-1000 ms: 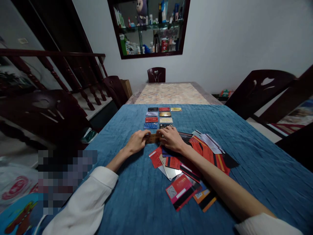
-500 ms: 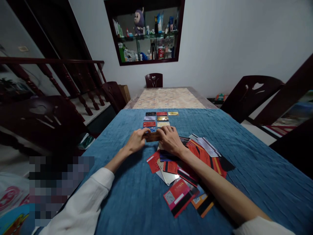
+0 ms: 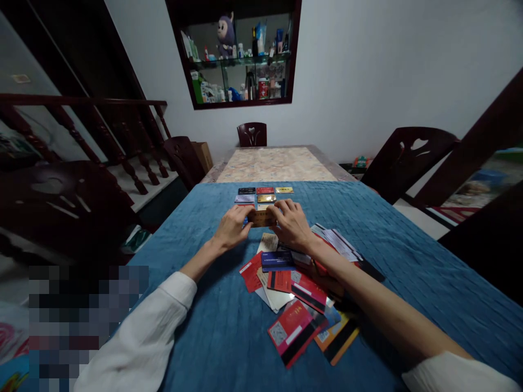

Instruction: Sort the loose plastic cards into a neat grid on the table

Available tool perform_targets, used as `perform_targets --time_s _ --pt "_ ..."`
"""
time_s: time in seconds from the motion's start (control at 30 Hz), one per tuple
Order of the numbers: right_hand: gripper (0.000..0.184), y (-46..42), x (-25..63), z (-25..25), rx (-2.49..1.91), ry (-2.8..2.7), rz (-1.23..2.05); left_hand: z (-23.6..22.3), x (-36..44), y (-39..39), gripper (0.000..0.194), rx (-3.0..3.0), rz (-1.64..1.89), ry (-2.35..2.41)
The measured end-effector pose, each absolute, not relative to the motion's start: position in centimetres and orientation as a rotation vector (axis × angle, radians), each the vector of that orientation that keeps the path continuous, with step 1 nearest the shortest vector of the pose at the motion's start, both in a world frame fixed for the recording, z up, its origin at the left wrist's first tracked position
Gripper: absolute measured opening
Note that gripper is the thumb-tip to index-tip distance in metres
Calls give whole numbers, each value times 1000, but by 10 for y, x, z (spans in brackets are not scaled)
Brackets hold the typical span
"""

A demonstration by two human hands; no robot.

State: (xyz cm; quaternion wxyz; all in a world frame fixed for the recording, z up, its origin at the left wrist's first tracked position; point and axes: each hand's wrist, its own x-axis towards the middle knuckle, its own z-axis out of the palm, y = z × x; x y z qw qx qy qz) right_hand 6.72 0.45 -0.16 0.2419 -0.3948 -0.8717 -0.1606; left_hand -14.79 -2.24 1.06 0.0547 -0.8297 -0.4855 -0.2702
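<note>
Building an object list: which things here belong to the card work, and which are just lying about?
Likely card work: brown card, in left hand and right hand; laid-out cards; loose card pile.
Likely just about: plush toy, red jar, cardboard box, far chair.

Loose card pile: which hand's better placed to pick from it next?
Right, probably. The right hand is nearer the card pile, its forearm above part of it; the left hand is farther off. Both hold the brown card, so the right must let go first.
</note>
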Motion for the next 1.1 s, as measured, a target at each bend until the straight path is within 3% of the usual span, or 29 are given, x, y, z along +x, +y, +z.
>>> perform_targets --time_s 0.53,0.87,1.1 --pt "49 57 89 -4 -1002 -2457 -374 17 -134 17 51 -2483 -477 -1403" --pt "45 115 91 2 -1070 -2494 -226 32 -131 73 43 -2500 -221 -1502" --pt "27 147 83 -3 -1168 -2513 -108 28 -132 110 31 -2529 -149 -1571"
